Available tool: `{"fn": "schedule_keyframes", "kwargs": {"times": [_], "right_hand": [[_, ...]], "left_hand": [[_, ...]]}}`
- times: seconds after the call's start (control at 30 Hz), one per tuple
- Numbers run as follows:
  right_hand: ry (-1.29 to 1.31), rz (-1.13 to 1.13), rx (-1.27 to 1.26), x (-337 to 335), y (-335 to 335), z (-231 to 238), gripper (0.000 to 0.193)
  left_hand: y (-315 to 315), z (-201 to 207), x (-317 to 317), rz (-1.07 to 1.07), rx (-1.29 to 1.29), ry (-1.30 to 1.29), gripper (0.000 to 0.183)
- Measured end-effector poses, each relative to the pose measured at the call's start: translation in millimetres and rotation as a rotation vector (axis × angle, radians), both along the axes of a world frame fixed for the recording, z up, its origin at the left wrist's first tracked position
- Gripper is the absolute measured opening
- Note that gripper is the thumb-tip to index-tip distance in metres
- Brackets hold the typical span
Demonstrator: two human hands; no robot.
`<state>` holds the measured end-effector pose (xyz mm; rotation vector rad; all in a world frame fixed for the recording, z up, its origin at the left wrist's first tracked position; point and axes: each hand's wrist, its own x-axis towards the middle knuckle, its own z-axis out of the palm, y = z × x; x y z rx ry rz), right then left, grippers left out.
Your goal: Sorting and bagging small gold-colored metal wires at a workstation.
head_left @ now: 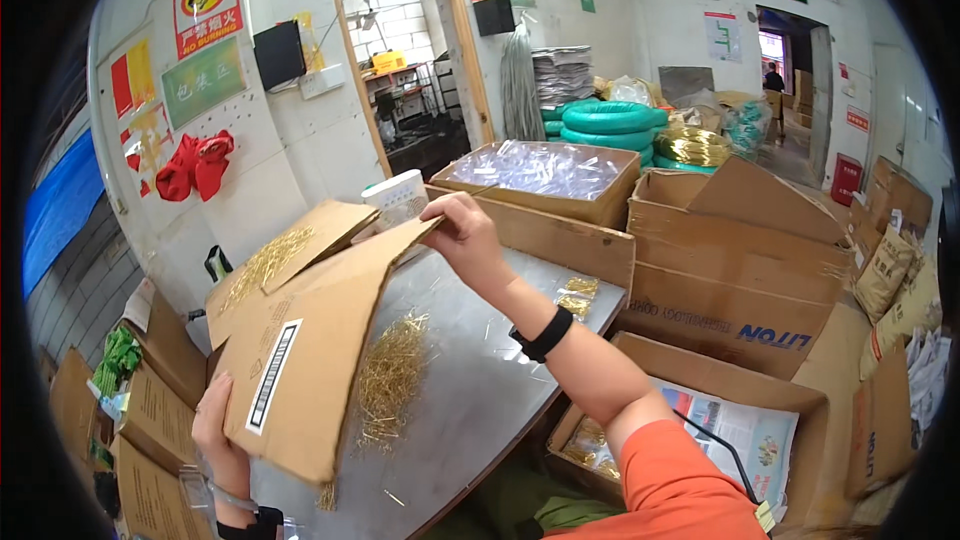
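Observation:
A bent brown cardboard sheet (325,350) with a white barcode label is tilted up over the grey metal table (475,400). My left hand (218,430) grips its near left edge, with the fingers partly behind the board. At the far right corner, my right hand (468,240) pinches the cardboard between thumb and fingers. Beneath and beside the sheet's right edge lies a heap of thin gold-coloured metal pieces (393,380). More such gold pieces (265,265) rest on the cardboard flap (325,225) farther back on the left.
Small clear packs of gold pieces (577,295) sit at the table's far right. Behind stands a carton of clear plastic pieces (540,168). An open carton (715,385) holding printed paper is at my right, below a larger brown carton (730,270). Several cartons (155,440) crowd the left.

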<state>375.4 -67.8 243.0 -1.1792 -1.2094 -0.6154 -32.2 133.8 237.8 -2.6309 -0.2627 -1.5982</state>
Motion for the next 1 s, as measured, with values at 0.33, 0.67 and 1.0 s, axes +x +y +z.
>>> {"fn": "schedule_keyframes", "kwargs": {"times": [0.33, 0.67, 1.0], "right_hand": [[-0.366, -1.087, 0.246, -36, -256, 151, 0.025], [-0.257, -1.581, -0.623, 165, -448, 123, 0.056], [-0.185, -0.470, -0.797, 73, -159, 15, 0.049]], "left_hand": [[-49, 3, 75, -0.076, -0.121, -0.014, 0.083], [-19, -61, 94, 0.000, -0.071, 0.263, 0.063], [27, -104, -6, 0.202, -0.409, 0.701, 0.043]]}}
